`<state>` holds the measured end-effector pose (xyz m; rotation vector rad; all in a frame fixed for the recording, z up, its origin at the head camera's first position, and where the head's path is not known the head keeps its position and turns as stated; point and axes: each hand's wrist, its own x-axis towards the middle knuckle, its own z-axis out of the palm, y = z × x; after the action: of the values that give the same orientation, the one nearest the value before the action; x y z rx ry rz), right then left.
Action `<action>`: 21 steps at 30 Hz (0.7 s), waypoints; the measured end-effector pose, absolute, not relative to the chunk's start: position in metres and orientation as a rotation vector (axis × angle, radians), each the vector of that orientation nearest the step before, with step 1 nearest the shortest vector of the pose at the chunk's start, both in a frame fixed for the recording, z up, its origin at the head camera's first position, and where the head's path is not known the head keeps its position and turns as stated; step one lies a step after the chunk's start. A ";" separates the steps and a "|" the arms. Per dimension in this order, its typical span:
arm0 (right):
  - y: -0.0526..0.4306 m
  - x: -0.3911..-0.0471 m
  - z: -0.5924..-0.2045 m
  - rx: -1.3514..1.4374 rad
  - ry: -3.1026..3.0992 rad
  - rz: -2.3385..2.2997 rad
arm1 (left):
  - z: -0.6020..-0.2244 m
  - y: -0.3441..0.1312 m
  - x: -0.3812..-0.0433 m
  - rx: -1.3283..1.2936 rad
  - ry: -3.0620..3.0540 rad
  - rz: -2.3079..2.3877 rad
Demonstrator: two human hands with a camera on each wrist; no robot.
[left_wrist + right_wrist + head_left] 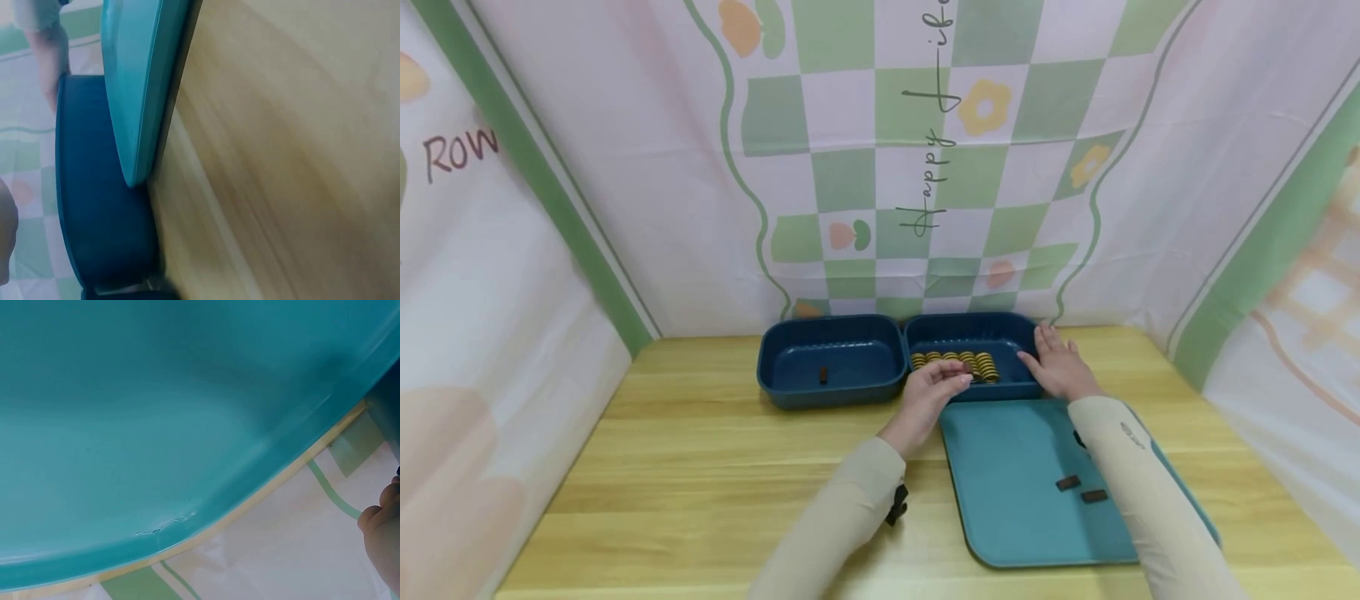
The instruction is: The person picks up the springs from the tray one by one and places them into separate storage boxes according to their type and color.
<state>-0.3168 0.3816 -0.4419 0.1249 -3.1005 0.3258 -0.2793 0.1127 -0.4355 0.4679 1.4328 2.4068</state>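
My left hand (927,397) is over the front edge of the right-hand dark blue bin (1011,325). Its thumb and fingers pinch a small dark brown piece (970,367), partly covered by the fingertips. Just beyond them, rows of yellow-and-black striped pieces (988,367) lie in the front of that bin. My right hand (1062,367) rests on the bin's right end, fingers stretched along the rim. Part of each hand shows at the edge of its own wrist view, without what it holds or touches.
A second dark blue bin (831,403) stands against the first on the left, with one small brown piece (823,375) inside. In front of the right bin lies a teal tray (1007,500) carrying two brown pieces (1067,482). A patterned curtain (842,183) hangs behind the wooden table (700,467).
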 end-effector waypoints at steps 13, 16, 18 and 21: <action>0.381 -0.317 -0.440 0.131 -3.112 0.328 | -0.423 0.068 -0.315 0.494 1.763 2.342; 0.381 -0.317 -0.440 0.131 -3.111 0.331 | -0.421 0.052 -0.324 0.490 1.874 2.312; 0.382 -0.317 -0.441 0.131 -3.109 0.327 | -0.421 0.041 -0.330 0.489 1.970 2.275; 0.382 -0.317 -0.440 0.137 -3.109 0.326 | -0.421 0.024 -0.338 0.498 2.187 2.151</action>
<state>-0.3170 0.3820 -0.4404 0.1367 -3.1085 0.3263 -0.3380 0.0236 -0.4209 0.4979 2.1867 2.1511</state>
